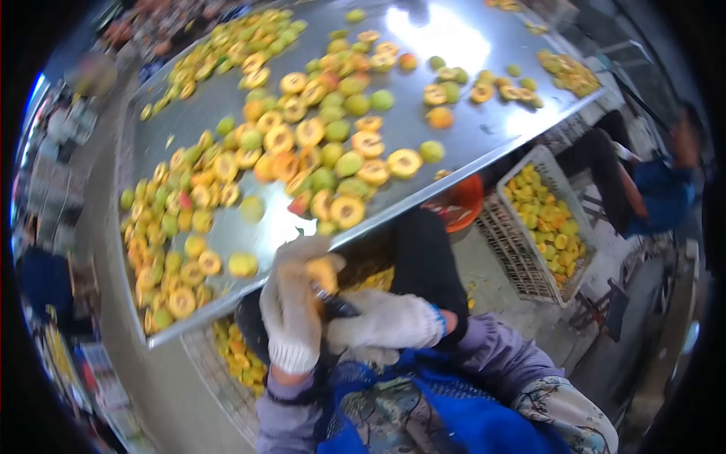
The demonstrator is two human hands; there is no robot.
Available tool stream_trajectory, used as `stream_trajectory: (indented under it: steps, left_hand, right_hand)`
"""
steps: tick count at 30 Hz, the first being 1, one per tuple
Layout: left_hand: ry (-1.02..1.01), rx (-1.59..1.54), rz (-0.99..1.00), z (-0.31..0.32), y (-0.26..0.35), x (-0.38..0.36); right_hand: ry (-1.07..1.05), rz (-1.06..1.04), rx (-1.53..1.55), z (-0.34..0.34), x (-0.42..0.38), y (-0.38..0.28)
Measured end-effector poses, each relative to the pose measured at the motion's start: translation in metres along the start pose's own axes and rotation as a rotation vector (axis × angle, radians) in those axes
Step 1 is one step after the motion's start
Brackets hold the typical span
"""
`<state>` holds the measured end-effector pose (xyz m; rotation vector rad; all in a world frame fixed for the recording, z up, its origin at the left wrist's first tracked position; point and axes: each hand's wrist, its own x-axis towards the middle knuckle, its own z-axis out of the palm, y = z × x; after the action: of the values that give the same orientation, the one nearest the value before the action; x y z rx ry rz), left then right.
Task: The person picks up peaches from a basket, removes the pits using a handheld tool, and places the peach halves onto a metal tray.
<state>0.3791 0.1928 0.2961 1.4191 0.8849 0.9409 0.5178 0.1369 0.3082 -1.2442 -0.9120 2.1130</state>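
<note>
Gripping round yellow fruit half (324, 272), knit-gloved left hand (291, 314)

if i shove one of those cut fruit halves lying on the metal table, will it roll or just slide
Probably slide: a cut fruit half seems to lie low on the metal table, not like a ball. The sheet looks smooth and shiny, possibly wet, so likely slippery. The whole green fruits nearby look round and would more likely roll.

Both the left hand (293, 314) and right hand (386, 321) wear white knitted cloth gloves, matt and coarse. The table (454, 129) is bare sheet metal, smooth and glaring with reflections. The crate (522, 257) looks like pale moulded plastic lattice. Halved fruit (348, 210) shows moist, glossy flesh
</note>
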Motion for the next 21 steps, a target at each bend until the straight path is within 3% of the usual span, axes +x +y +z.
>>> stream_trajectory:
  steps: [2, 4, 6, 10, 12, 14, 16, 17, 20, 21]
  left_hand:
    - [0.093, 0.137, 0.2, 0.001, -0.011, -0.001]
    - [0.078, 0.151, 0.205, 0.0, -0.011, 0.001]
    - [-0.078, -0.014, -0.027, -0.003, 0.005, 0.006]
    - [-0.007, 0.037, -0.059, 0.004, 0.006, 0.004]
    - [0.117, 0.206, 0.283, 0.007, -0.015, 0.002]
    - [0.036, 0.232, 0.363, 0.0, -0.015, 0.003]
    - [0.005, -0.145, -0.078, 0.007, 0.016, -0.003]
    - [-0.012, -0.148, -0.093, 0.004, 0.013, -0.005]
    - [0.066, -0.109, 0.202, 0.006, 0.001, -0.008]
    - [0.023, -0.109, 0.097, 0.0, 0.004, -0.01]
  right_hand:
    - [-0.062, -0.032, 0.064, -0.002, 0.001, 0.003]
    - [-0.107, -0.027, 0.098, -0.004, 0.005, 0.01]
    - [-0.12, 0.0, 0.157, -0.004, 0.007, 0.016]
    - [-0.134, -0.019, 0.192, -0.003, 0.003, 0.017]
    - [-0.183, 0.011, 0.227, -0.003, 0.001, 0.016]
    - [-0.229, 0.006, 0.243, -0.004, 0.0, 0.016]
    - [-0.215, 0.046, 0.193, -0.002, -0.004, 0.01]
    - [-0.213, 0.056, 0.155, -0.002, -0.004, 0.008]
    - [-0.223, 0.051, 0.081, -0.002, -0.005, 0.003]
    - [-0.268, 0.063, 0.127, -0.005, -0.002, 0.008]
